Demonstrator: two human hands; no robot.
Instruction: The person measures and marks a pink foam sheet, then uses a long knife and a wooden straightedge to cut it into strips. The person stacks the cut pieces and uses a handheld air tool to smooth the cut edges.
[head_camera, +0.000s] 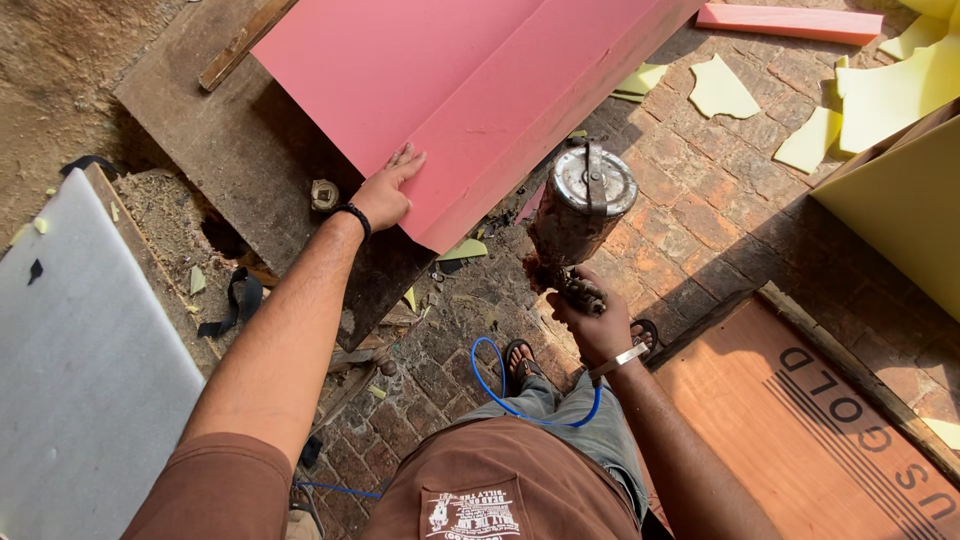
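Pressing: left hand (383, 196) lies flat, unclenched, on pink foam sheet (470, 90); light, soft, bendy; best gripped at edge
Grasping: right hand (597, 322) clenches spray gun (578, 215); metal, top-heavy

Left hand (385, 193) lies flat, fingers spread, arm outstretched; right hand (597, 325) is fisted, wrist bent, to its right.
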